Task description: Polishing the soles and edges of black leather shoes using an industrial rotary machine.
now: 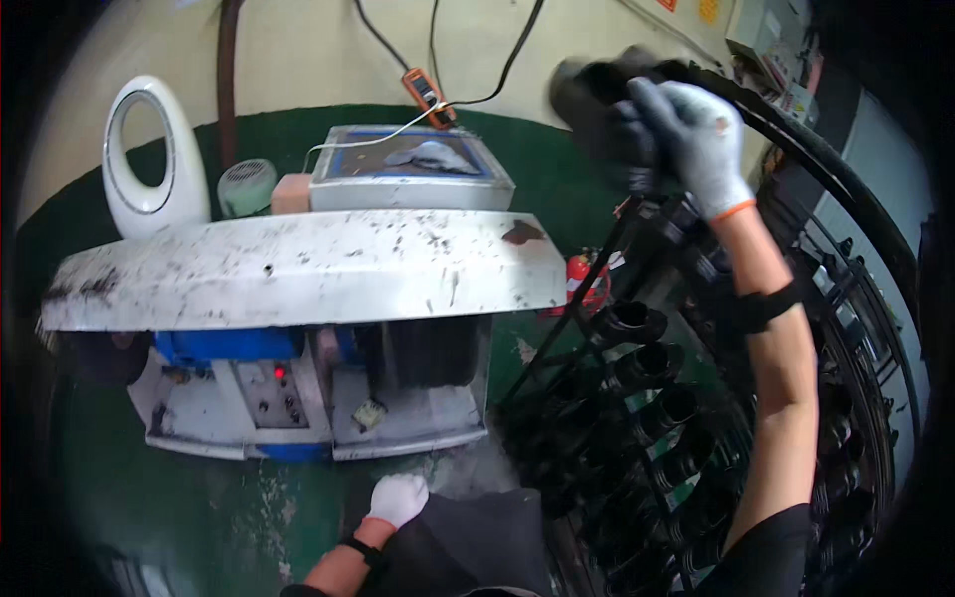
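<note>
My right hand (704,139), in a white glove with grey fingertips and an orange cuff edge, is raised at the upper right beside a rack. Its fingers close on a black boot (602,114), blurred by motion. Low in the middle, my left hand (400,499), in a white glove, is curled into a fist over the dark apron (468,547) on my lap. Whatever its fingers may hold is hidden. In front of me stands a white machine (298,269) with a black-stained hood, dark rollers in its openings and a lit red lamp on its panel.
A rack of several black boots (647,363) fills the right side. On the machine's top stand a white bladeless fan (197,189) and a framed tray (338,194) with a cloth. Behind, an orange device (423,90) hangs on cables. A red fire extinguisher (579,274) stands by the rack.
</note>
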A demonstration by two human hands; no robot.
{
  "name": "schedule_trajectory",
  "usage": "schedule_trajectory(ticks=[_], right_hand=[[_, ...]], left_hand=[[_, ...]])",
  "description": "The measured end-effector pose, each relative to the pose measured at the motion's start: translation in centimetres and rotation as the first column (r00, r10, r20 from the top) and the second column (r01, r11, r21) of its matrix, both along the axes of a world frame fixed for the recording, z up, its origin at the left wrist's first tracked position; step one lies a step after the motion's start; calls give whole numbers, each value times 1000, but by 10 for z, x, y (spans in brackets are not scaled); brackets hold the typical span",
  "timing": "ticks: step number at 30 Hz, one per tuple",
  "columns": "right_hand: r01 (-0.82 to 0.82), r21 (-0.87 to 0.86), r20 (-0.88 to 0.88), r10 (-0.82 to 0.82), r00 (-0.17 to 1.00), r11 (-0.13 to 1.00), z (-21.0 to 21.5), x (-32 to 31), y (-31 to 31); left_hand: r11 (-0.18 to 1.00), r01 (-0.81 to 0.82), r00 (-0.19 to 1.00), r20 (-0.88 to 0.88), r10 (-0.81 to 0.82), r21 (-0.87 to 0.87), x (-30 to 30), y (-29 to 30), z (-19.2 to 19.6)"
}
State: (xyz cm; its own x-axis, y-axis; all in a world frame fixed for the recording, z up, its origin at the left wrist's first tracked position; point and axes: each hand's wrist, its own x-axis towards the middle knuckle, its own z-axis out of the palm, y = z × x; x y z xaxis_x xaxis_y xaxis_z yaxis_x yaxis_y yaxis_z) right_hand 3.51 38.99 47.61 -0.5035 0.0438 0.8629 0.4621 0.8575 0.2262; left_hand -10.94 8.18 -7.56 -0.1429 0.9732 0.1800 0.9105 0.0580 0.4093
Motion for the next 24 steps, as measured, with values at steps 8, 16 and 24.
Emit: schedule_trajectory(ticks=[8, 16, 24], right_hand=[[-139, -179, 134, 164, 977, 974, -162, -107, -21], [-215, -216, 352, 281, 893, 952, -151, -118, -87], [-374, -322, 256, 460, 850, 870, -249, -8, -279]], left_hand=[[990, -142, 989, -35, 142, 15, -9, -30, 1], [976, -208, 978, 0, 208, 66, -8, -54, 12], [955, -295, 512, 849, 128, 34, -14, -77, -10]])
